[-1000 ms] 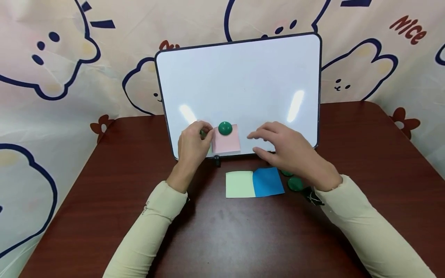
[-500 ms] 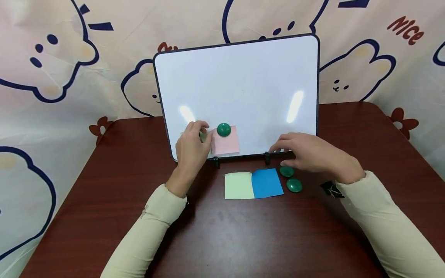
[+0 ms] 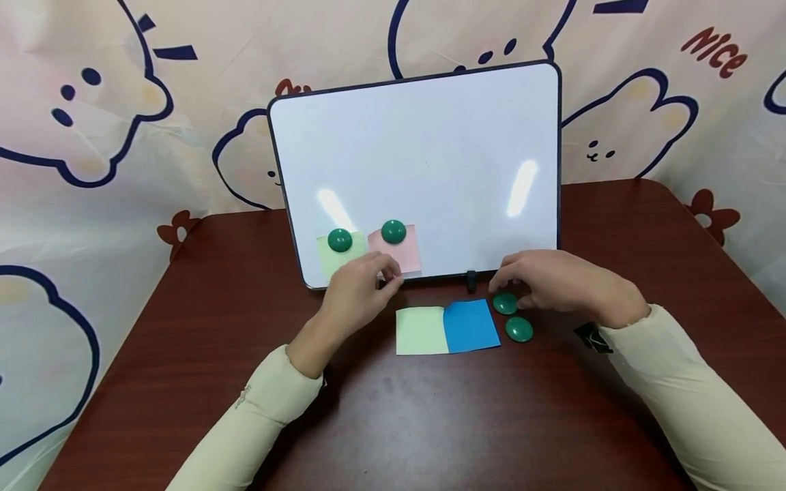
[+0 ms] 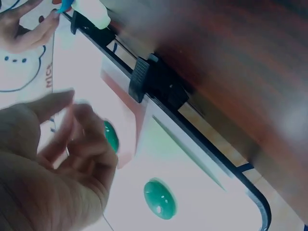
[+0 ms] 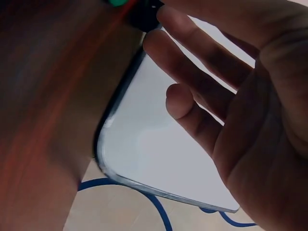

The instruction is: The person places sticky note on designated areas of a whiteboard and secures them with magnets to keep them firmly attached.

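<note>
On the whiteboard (image 3: pixel 424 157), a green domed magnet (image 3: pixel 340 240) lies over a pale green sticky note (image 3: pixel 331 260). Beside it, another green magnet (image 3: pixel 394 232) sits on a pink sticky note (image 3: pixel 403 254). My left hand (image 3: pixel 362 290) hovers in front of the board's lower edge, its fingers loosely bent and nothing visible in them. At the right, my right hand (image 3: pixel 555 283) reaches over the tabletop; its thumb and fingertips come down around a green magnet (image 3: pixel 505 303) without a visible grip. Nearer me lies one more green magnet (image 3: pixel 519 329).
A pale green note (image 3: pixel 421 331) and a blue note (image 3: pixel 471 326) lie side by side on the dark wooden table (image 3: pixel 417 423). A black clip foot (image 3: pixel 471 281) supports the board's lower edge. Behind hangs a patterned cloth (image 3: pixel 233 61).
My left hand has left the magnet on the green note, dropping down and rightward, so that note and magnet now show. My right hand moved from before the board down to the magnets on the table.
</note>
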Demonstrator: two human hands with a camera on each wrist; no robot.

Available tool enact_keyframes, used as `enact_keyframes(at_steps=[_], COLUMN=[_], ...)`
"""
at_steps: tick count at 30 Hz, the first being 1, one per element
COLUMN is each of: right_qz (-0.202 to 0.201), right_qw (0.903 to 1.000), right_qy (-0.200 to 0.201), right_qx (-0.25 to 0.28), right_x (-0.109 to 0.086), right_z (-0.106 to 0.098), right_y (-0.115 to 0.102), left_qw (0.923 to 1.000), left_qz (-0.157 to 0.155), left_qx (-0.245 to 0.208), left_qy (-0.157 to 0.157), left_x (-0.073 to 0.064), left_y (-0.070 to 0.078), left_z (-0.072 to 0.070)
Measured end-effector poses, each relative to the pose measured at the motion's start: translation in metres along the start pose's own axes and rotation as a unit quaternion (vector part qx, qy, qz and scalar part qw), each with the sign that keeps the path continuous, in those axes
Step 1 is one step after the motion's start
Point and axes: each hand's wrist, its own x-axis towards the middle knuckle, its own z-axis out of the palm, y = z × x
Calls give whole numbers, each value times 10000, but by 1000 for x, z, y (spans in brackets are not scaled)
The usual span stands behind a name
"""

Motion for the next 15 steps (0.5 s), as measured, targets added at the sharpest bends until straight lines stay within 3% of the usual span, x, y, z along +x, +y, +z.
enact_keyframes(at_steps=[5,9,12,15], right_qz=[34,-7,-40,-63], right_qw=[9999,9995,9994,9994], right_qy=[-112,-205,-252,-288], right_qx=[109,229,227,200], right_x=[0,2,3,3], right_z=[4,7,10,12], right_y=[5,9,10,11], left_qw=[9979,9931,9854,9784], left_qz=[374,238,145,212], left_qx=[4,-59,-71,-13], left_qy=[-532,-1145,-1697,-2056], left_x=[-1,-1,-1,-1], left_y=[3,3,2,0], left_z=[1,1,2,4])
